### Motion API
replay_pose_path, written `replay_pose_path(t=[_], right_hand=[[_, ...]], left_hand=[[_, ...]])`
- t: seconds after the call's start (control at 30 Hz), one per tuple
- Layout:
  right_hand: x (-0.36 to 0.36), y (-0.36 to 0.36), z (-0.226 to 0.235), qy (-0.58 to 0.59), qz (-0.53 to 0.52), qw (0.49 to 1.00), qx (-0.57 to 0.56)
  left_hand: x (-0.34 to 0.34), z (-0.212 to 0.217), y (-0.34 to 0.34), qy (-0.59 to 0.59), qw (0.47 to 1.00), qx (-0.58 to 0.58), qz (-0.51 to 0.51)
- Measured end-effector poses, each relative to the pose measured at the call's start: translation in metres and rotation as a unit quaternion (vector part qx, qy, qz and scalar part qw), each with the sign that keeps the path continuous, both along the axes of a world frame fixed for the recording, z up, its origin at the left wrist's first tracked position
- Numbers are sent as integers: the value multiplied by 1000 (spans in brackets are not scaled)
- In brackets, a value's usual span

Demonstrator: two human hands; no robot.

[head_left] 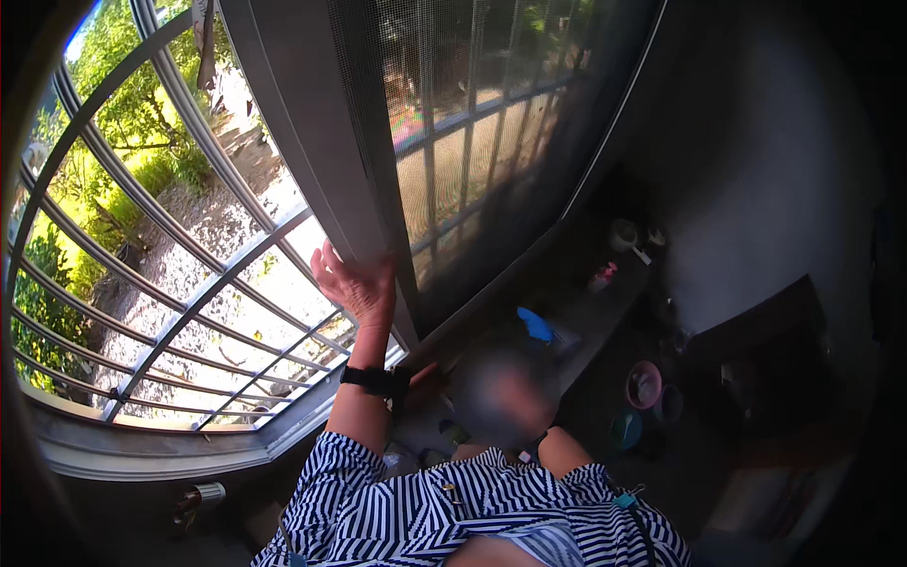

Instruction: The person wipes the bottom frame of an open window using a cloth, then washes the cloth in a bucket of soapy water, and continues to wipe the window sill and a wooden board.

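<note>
My left hand [354, 283] is raised to the grey upright frame [326, 123] of the window. Its fingers bend at the frame's left edge and the thumb side lies by the right edge, so it grips the frame across its width. A black band [376, 381] circles that wrist. To the right of the frame stands the dark mesh screen [472, 142], with bars showing through. My right hand [520, 395] is low in front of my body, over the dim sill area. It is smeared by blur, so its fingers and anything in them cannot be made out.
Curved metal bars [179, 283] cover the bright opening at left, with plants and ground outside. A blue object [535, 323] and a small pink-topped bottle [603, 275] rest on the ledge [605, 326]. A pink bowl [643, 385] and a teal container [624, 429] stand lower right.
</note>
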State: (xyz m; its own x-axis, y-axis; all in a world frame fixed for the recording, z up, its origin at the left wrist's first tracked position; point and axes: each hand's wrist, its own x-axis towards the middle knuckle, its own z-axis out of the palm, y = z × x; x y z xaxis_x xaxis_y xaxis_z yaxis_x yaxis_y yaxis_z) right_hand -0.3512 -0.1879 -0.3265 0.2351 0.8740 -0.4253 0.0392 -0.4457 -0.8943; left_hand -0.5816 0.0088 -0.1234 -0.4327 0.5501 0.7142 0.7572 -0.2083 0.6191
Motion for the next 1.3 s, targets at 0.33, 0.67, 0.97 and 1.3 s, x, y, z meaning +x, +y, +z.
replay_pose_path(t=[0.33,0.67,0.97,1.3], right_hand=[[-1,5,-4,7,33,999,4],[3,9,6,-47,34,998,26],[17,1,-10,-68,10,998,7],[12,15,-15,25,27,999,7]], left_hand=[[-14,-8,-6,-95,984,-38,-144],[-28,-4,-13,4,992,-12,-128],[-77,-12,-50,-12,996,-50,-72],[-176,-21,-112,-76,996,-41,-35]])
